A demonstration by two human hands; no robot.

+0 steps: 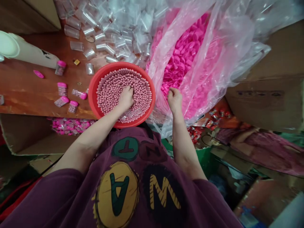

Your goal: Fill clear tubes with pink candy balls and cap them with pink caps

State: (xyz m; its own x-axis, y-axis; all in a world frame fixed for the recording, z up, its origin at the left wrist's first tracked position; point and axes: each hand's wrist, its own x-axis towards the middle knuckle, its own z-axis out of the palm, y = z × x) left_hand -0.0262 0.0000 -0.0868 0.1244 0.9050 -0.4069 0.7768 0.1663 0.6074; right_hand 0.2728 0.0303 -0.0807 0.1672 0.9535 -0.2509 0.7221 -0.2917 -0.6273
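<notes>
A red basin (93,87) full of small pink beads (111,85) stands at the table's near edge. My left hand (125,97) is sunk among the beads, fingers curled and closed on something I cannot make out. A clear little container (133,113) lies on the beads near my wrist. My right hand (174,98) is a closed fist at the mouth of a big clear plastic bag (213,53) of pink caps (182,57); what it pinches is hidden.
Several empty clear containers (104,38) are heaped at the back of the wooden table (26,91). Filled, pink-capped containers (62,88) lie left of the basin. A cardboard box (71,126) below holds more. A white jug (26,52) lies at left; cardboard cartons (268,95) at right.
</notes>
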